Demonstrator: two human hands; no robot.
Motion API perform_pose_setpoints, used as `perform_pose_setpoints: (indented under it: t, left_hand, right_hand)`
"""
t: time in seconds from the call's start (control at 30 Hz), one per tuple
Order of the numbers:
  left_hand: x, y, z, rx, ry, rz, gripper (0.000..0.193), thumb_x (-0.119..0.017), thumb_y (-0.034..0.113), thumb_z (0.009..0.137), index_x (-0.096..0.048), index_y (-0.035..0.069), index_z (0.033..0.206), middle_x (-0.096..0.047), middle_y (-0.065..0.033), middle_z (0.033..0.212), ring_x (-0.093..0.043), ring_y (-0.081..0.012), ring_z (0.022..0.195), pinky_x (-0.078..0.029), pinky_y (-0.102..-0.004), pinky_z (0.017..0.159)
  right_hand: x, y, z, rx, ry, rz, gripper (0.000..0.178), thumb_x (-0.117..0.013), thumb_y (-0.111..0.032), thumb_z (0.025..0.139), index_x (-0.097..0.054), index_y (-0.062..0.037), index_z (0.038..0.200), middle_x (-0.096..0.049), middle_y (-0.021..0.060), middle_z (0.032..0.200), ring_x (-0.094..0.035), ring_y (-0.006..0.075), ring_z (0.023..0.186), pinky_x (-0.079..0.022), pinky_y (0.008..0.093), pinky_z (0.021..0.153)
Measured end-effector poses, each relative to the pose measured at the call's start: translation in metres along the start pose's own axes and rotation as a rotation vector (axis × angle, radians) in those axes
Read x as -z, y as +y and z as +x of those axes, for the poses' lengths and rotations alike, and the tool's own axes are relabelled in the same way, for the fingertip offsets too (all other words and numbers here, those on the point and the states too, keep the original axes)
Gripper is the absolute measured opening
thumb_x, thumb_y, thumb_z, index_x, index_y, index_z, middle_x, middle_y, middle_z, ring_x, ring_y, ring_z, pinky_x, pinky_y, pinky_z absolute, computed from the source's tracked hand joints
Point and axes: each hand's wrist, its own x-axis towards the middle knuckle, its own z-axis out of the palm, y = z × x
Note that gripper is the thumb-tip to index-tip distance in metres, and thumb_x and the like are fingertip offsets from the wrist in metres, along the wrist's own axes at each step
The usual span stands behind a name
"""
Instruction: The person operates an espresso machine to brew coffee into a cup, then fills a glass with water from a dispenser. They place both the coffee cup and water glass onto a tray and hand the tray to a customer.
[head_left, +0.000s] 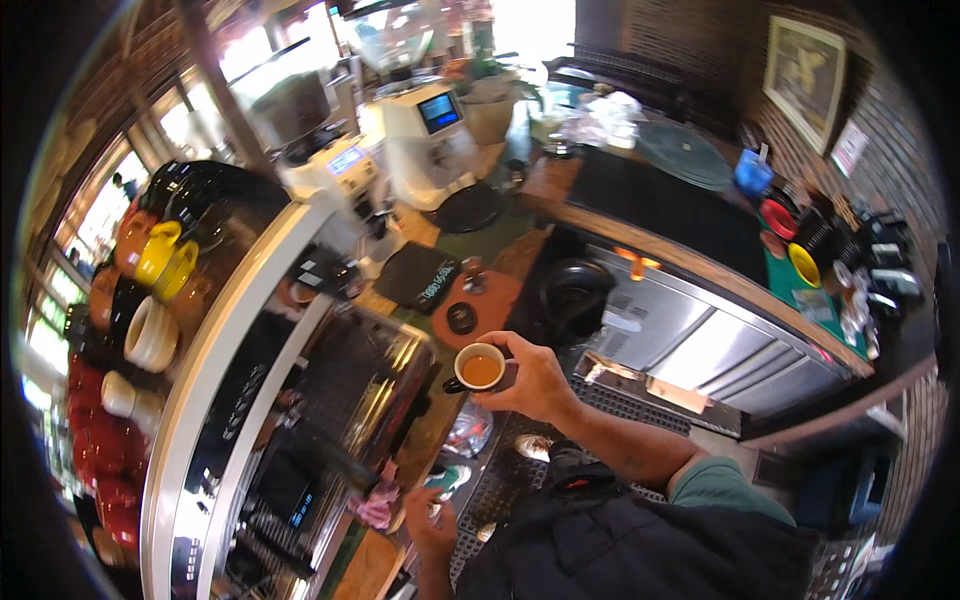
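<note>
My right hand (535, 382) grips a small dark coffee cup (457, 366) with a pale inside, my thumb and fingers closed round its right side. Brown coffee (481, 371) fills much of it. Lower down, my left hand (430, 530) is partly curled beside the espresso machine (375, 375). Something small and shiny shows between its fingers, too small to name. A pink cloth (376, 505) hangs close to that hand. Just beyond the cup, a round black piece (461, 318) and a small metal-and-clear item (474, 275) sit on a brown mat (500, 300).
A black scale (415, 275) with a lit display lies behind the machine, before two grinders (408, 140). Yellow cups (165, 258) and red cups (105, 450) crowd the machine's top. A counter over a steel fridge (690, 325) runs right, holding a blue container (752, 173).
</note>
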Motion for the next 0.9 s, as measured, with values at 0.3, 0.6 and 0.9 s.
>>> perform_pose_setpoints:
  t: [0.3, 0.6, 0.9]
  left_hand:
    - [-0.133, 0.038, 0.058, -0.055, -0.421, -0.093, 0.028, -0.076, 0.005, 0.089, -0.076, 0.005, 0.118, -0.069, -0.0145, 0.108, -0.068, -0.031, 0.096, -0.055, -0.0426, 0.091]
    - [-0.334, 0.136, 0.206, -0.208, -0.5, -0.116, 0.028, -0.074, 0.002, 0.091, -0.075, 0.005, 0.119, -0.069, -0.0139, 0.109, -0.069, -0.03, 0.098, -0.054, -0.0446, 0.099]
    - [-0.481, 0.243, 0.317, -0.522, -0.671, -0.166, 0.051, -0.078, 0.012, 0.093, -0.067, 0.009, 0.142, -0.063, -0.0181, 0.139, -0.06, -0.0378, 0.131, -0.046, -0.0489, 0.112]
  right_hand:
    - [0.198, 0.083, 0.006, -0.094, 0.3, -0.161, 0.074, -0.101, -0.021, 0.072, -0.067, -0.0028, 0.135, -0.079, 0.0131, 0.121, -0.079, 0.0218, 0.112, -0.065, 0.0362, 0.099]
    - [0.426, 0.205, 0.07, -0.048, 0.511, -0.282, 0.074, -0.102, -0.021, 0.071, -0.067, -0.0019, 0.133, -0.079, 0.0117, 0.12, -0.078, 0.0204, 0.111, -0.063, 0.0354, 0.1]
    - [0.597, 0.292, 0.114, -0.193, 0.866, -0.463, 0.072, -0.102, -0.024, 0.07, -0.067, -0.0031, 0.129, -0.08, 0.0161, 0.115, -0.08, 0.0296, 0.107, -0.062, 0.0412, 0.095]
